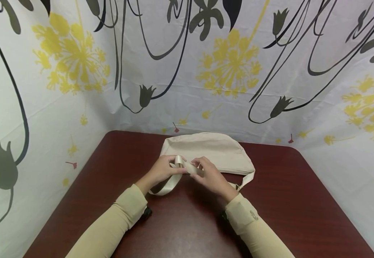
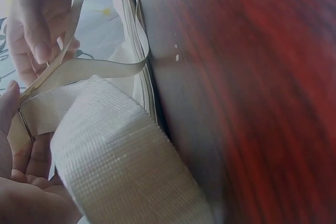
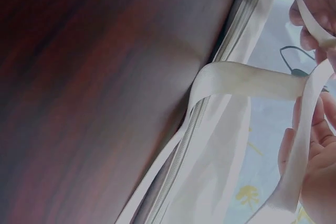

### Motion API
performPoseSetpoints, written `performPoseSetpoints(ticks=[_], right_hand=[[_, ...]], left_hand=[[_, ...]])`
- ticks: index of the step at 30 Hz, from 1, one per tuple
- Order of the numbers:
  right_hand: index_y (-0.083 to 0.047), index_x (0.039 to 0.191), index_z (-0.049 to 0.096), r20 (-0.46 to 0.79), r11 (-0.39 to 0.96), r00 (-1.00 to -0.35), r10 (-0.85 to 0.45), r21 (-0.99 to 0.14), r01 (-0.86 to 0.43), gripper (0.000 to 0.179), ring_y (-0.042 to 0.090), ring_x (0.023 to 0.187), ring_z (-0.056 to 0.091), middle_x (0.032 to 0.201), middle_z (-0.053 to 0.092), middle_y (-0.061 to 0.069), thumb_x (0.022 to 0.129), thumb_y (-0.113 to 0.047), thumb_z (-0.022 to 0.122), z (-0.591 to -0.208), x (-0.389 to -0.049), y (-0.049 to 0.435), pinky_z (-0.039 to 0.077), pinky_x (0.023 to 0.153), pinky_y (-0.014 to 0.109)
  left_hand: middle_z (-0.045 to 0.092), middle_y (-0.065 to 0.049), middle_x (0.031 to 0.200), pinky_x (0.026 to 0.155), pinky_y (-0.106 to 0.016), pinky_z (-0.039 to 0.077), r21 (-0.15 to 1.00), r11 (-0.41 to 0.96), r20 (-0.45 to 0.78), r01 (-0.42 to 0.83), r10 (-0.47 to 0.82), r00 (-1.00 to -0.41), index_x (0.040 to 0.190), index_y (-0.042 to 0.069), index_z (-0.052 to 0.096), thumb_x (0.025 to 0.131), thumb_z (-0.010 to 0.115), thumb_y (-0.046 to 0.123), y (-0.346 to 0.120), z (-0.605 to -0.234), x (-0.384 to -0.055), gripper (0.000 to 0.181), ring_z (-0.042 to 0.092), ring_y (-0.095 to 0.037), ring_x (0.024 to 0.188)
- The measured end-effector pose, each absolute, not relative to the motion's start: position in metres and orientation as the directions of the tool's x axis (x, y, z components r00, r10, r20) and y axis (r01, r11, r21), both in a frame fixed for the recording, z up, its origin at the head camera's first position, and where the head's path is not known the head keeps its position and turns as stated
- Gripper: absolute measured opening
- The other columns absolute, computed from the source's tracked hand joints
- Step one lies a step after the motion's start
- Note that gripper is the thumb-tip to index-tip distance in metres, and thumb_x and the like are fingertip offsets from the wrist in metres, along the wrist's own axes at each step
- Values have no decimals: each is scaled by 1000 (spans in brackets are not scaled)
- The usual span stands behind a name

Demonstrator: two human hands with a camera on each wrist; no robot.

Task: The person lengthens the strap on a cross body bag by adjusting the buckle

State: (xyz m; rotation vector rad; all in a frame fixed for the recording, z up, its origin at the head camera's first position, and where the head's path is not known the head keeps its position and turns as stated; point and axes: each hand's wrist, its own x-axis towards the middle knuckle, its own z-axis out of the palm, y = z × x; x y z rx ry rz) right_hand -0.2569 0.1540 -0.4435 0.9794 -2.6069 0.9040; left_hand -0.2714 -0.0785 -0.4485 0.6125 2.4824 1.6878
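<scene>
A cream fabric bag (image 1: 206,148) with a zipper (image 3: 197,119) lies toward the back of the table. My left hand (image 1: 163,170) grips its webbing strap (image 1: 169,186) where the strap passes a thin metal slider (image 2: 25,124). Below that hand the strap hangs in a wide loop, which looms close in the left wrist view. Just to the right, my right hand (image 1: 211,177) pinches the flat strap between thumb and fingers. Both hands are held in front of the bag's zipped edge. From the bag's right corner, another strap section (image 1: 247,179) runs down behind the right wrist.
The dark red table (image 1: 180,229) extends around the bag and under both forearms. White cloth printed with yellow and grey flowers (image 1: 232,64) hangs behind and along both sides. Small black objects (image 1: 146,213) show beneath the cuffs.
</scene>
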Motion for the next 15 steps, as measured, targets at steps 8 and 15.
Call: performPoseSetpoints(ticks=[8,15], right_hand=[[-4,122,59,395,626,-750,-531,-414,-661,50,21,96,59,107,59,7,82,-11,87,-447,-258,156,51,83,38],[-3,120,59,424,654,-742,-520,-361,-665,47,19,93,60,105,60,8,82,-8,86,-447,-258,156,51,81,37]], left_hand=[[73,0,94,71,-31,53,927,271,149,259,367,-918,114,13,74,84,85,30,-81,-449,-274,36,64,-15,77],[72,-1,91,70,-31,53,944,231,146,237,352,-924,113,12,74,84,86,28,-83,-451,-278,36,64,-16,75]])
